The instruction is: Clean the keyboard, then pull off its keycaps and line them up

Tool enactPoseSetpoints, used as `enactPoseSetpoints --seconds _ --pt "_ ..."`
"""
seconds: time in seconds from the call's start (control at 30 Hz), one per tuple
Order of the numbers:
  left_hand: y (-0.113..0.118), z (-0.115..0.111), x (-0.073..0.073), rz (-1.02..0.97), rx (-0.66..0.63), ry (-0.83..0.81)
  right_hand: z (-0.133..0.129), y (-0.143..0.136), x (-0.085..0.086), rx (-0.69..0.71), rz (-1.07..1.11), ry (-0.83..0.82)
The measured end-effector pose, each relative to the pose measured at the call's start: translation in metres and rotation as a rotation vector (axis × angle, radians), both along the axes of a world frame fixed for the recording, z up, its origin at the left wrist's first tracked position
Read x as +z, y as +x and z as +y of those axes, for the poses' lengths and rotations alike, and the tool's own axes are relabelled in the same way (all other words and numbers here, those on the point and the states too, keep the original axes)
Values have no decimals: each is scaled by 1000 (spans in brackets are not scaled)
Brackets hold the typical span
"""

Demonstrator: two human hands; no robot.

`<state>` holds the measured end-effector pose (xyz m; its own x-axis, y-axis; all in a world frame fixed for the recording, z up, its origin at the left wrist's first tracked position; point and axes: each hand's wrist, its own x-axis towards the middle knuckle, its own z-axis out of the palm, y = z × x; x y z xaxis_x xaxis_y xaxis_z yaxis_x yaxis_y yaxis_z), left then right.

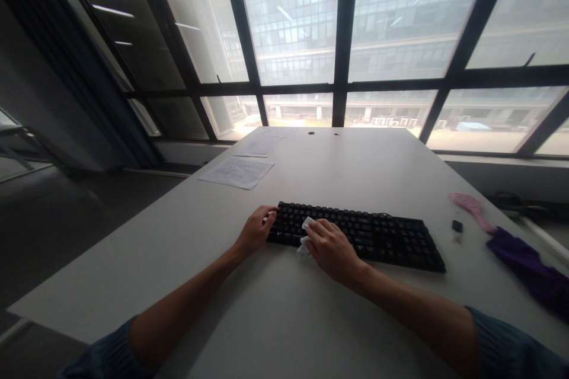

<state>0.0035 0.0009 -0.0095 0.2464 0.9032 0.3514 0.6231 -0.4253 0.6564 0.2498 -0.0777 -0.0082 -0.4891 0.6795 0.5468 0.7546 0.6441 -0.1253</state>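
A black keyboard (382,240) lies slightly slanted on the white table. My left hand (256,228) is closed on its left end, fingers at the upper corner and thumb along the side. Over the keys on the left half, my right hand (332,247) pinches a crumpled white tissue (304,247) against the keyboard. Part of the tissue sticks out past the fingertips, and some keys are hidden under this hand.
Two printed sheets of paper (237,172) lie at the table's (338,172) far left. On the right are a pink hairbrush (470,204), a small black object (457,226) and a purple cloth (527,269) near the edge. Large windows (293,18) stand beyond the table.
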Motion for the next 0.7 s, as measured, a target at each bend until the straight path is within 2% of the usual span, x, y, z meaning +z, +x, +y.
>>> enactPoseSetpoints --seconds 0.2,0.4,0.53,0.7 --pt "0 1 -1 -2 5 0 -1 0 1 -29 -7 -39" --pt "1 1 0 -7 1 14 1 1 0 72 -52 -8" --pt "2 1 0 -9 3 3 0 1 0 31 -117 -34" --pt "1 2 -2 -31 1 -25 0 1 -1 29 -53 -15"
